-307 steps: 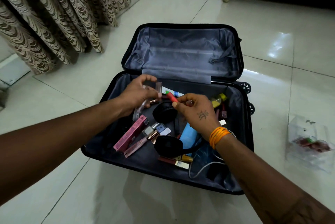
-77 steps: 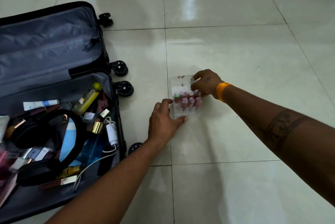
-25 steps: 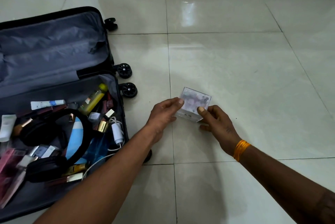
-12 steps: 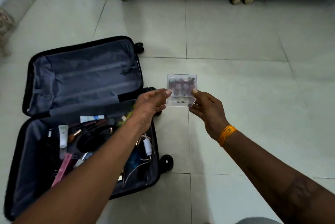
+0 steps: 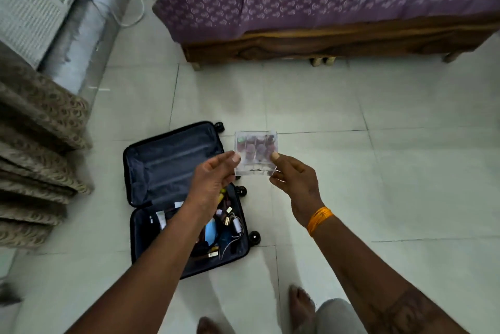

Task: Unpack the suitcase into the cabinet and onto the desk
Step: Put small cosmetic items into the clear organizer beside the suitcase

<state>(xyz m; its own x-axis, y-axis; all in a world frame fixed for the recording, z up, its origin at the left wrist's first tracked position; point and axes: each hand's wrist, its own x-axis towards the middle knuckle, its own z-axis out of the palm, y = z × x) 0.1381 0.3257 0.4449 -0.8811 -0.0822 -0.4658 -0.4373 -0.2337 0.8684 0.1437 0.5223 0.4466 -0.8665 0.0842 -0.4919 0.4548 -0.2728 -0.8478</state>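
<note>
while we stand on the tiled floor (image 5: 405, 171), our hands hold a small clear box (image 5: 255, 153) of pinkish little bottles up in the air between them, the left hand (image 5: 213, 176) pinching its left edge with thumb and fingertips and the right hand (image 5: 295, 179) pinching its right edge, an orange band (image 5: 319, 220) on that wrist. below and to the left, the black suitcase (image 5: 173, 171) lies open on the floor, its lower half holding assorted cosmetics and a white cable, well apart from the box. beyond it stands a wooden bed (image 5: 324, 41) with a purple cover, and a patterned curtain (image 5: 35, 158) hangs at the left.
</note>
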